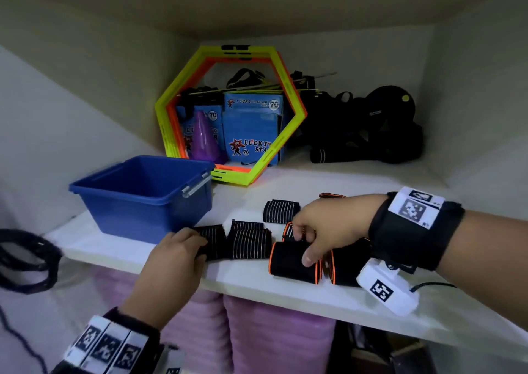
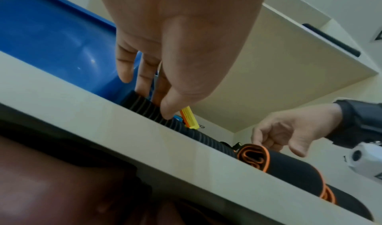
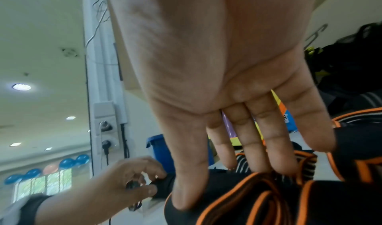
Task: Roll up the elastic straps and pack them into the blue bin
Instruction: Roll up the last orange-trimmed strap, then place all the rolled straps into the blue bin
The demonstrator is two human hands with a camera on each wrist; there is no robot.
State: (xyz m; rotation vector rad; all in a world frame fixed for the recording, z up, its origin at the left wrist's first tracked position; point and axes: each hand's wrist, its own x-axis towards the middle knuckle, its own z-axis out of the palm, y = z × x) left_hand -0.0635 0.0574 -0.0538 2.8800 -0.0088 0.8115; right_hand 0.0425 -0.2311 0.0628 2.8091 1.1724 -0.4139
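The blue bin (image 1: 143, 190) stands at the left of the white shelf (image 1: 177, 265), and no strap shows inside it. Just right of the bin, my left hand (image 1: 197, 248) pinches the end of a black striped strap (image 1: 217, 240), thumb on its front (image 2: 167, 114). More striped straps (image 1: 248, 242) (image 1: 281, 210) lie flat beside it. My right hand (image 1: 304, 246) grips an orange-edged black strap roll (image 1: 288, 262); its thumb (image 3: 186, 200) is on the front and its fingers (image 3: 258, 166) behind. A second orange-edged roll (image 1: 345, 268) lies under my right wrist.
Yellow and orange hexagon rings (image 1: 288, 133) lean at the back with blue packs (image 1: 254, 128) and a purple cone (image 1: 204, 136) inside them. Black gear (image 1: 371, 128) fills the back right. Pink rolls (image 1: 257, 330) sit below the shelf. A black cable coil (image 1: 25, 259) hangs at the left.
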